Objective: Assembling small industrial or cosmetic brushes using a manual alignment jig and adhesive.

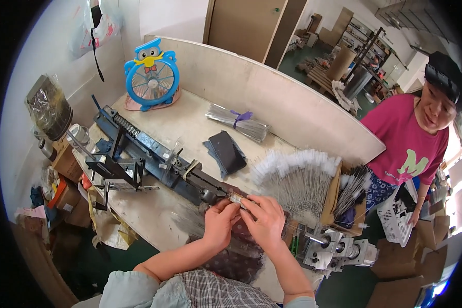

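Note:
My left hand (220, 224) is closed, its thumb and fingers pinched together at the near end of a long dark metal bench fixture (154, 154). Beside it, my right hand (264, 222) pinches a small pale piece (235, 198) at the fixture's tip. The fingers hide most of that piece, and what the left fingertips hold cannot be made out. Thin wire rods (187, 220) lie on the table left of my left hand. A dark spotted cloth (236, 256) is beneath my wrists.
Many white-tipped wire rods (297, 177) fan out at right, beside a cardboard box (331, 197). A metal clamp device (339, 249) stands at the near right. Farther back are a phone (227, 153), a tied wire bundle (237, 122) and a blue fan (152, 82). Another person (405, 133) holds a white basket (397, 218).

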### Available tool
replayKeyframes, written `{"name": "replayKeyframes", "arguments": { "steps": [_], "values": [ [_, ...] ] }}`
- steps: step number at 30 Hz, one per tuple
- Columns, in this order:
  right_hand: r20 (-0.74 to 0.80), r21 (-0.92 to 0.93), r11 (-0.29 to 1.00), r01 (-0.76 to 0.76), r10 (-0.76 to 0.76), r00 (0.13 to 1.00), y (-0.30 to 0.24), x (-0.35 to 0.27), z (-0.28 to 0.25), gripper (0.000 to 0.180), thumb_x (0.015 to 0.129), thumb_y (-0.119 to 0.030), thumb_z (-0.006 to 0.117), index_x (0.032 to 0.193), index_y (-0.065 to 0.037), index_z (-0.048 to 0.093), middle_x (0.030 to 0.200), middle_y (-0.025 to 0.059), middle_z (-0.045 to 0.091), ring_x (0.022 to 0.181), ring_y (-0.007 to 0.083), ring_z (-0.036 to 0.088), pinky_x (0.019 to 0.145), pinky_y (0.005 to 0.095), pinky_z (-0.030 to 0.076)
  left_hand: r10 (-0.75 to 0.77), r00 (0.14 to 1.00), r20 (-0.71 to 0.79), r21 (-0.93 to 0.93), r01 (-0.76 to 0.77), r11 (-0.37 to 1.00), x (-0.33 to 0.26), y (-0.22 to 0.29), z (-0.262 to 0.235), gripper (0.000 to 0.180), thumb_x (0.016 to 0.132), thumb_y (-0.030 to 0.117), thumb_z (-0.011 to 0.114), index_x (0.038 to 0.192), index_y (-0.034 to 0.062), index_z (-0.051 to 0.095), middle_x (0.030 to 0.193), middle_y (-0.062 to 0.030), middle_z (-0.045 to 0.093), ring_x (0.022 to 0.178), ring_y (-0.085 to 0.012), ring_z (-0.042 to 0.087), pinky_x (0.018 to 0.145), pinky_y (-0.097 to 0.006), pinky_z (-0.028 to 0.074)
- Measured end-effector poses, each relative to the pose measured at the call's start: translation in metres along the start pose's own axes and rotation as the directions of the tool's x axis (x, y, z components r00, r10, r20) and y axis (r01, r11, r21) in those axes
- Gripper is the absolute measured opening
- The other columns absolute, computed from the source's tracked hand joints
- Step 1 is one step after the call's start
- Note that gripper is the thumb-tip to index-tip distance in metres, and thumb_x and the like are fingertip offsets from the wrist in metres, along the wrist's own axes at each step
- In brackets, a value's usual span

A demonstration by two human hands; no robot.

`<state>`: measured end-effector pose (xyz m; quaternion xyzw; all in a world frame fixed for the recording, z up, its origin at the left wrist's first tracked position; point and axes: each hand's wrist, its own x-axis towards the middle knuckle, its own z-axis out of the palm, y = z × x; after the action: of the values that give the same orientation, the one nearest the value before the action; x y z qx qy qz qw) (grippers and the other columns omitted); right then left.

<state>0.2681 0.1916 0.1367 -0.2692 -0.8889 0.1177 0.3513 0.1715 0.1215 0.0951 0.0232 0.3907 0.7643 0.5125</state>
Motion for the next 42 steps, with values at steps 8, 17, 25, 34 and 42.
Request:
{"name": "replayKeyframes", "arguments": {
  "steps": [8, 17, 25, 34, 42],
  "values": [
    [-0.023, 0.015, 1.0, 0.003, -0.003, 1.0, 0.0, 0.001, 0.004, 0.023, 0.065, -0.01, 0.072, 0.088, -0.01, 0.069, 0.091, 0.0028, 0.064, 0.083, 0.0226, 0.059, 0.071, 0.0329, 0.046, -0.01, 1.0, -0.021, -0.081, 0.008, 0.997, -0.002, 0.004, 0.006, 0.009, 0.087, 0.009, 0.054, 0.089, 0.0013, 0.058, 0.082, -0.0033, 0.059, 0.076, -0.0101, 0.057, 0.075, -0.027, 0.047],
    [-0.014, 0.012, 1.0, 0.0, 0.0, 1.0, 0.0, 0.0, 0.0, 0.022, 0.065, -0.01, 0.072, 0.087, -0.01, 0.069, 0.091, 0.0033, 0.064, 0.082, 0.0226, 0.059, 0.07, 0.0329, 0.046, 0.014, 0.999, 0.051, -0.063, -0.011, 0.998, -0.001, -0.001, -0.003, 0.01, 0.086, 0.008, 0.055, 0.091, -0.0005, 0.057, 0.089, -0.0068, 0.062, 0.081, -0.0127, 0.06, 0.077, -0.027, 0.048],
    [0.003, -0.008, 1.0, -0.004, 0.004, 1.0, 0.0, -0.001, -0.002, 0.022, 0.066, -0.012, 0.073, 0.087, -0.01, 0.069, 0.09, 0.0033, 0.064, 0.082, 0.0223, 0.059, 0.069, 0.0326, 0.046, -0.024, 1.0, 0.004, -0.068, 0.025, 0.997, -0.006, 0.006, 0.005, 0.011, 0.086, 0.007, 0.055, 0.094, -0.0013, 0.057, 0.089, -0.0069, 0.061, 0.081, -0.0129, 0.06, 0.077, -0.027, 0.049],
    [0.021, -0.005, 1.0, 0.001, -0.001, 1.0, 0.001, 0.0, -0.005, 0.022, 0.066, -0.013, 0.073, 0.087, -0.009, 0.069, 0.09, 0.0031, 0.064, 0.082, 0.0216, 0.059, 0.07, 0.0329, 0.046, -0.034, 0.999, -0.002, -0.075, 0.034, 0.997, -0.002, 0.004, 0.003, 0.009, 0.086, 0.007, 0.054, 0.091, 0.0009, 0.058, 0.087, -0.0056, 0.061, 0.077, -0.0116, 0.059, 0.074, -0.027, 0.048],
    [0.173, -0.227, 0.974, 0.011, 0.029, 0.984, 0.009, -0.002, -0.027, 0.017, 0.069, -0.018, 0.069, 0.084, -0.01, 0.066, 0.081, 0.0006, 0.06, 0.084, 0.0199, 0.056, 0.074, 0.0339, 0.042, -0.087, 0.996, 0.007, -0.163, 0.087, 0.983, -0.006, 0.016, 0.007, 0.032, 0.092, 0.037, 0.043, 0.091, 0.0063, 0.051, 0.086, -0.0047, 0.056, 0.085, -0.0206, 0.057, 0.085, -0.037, 0.044]
  ]
}}
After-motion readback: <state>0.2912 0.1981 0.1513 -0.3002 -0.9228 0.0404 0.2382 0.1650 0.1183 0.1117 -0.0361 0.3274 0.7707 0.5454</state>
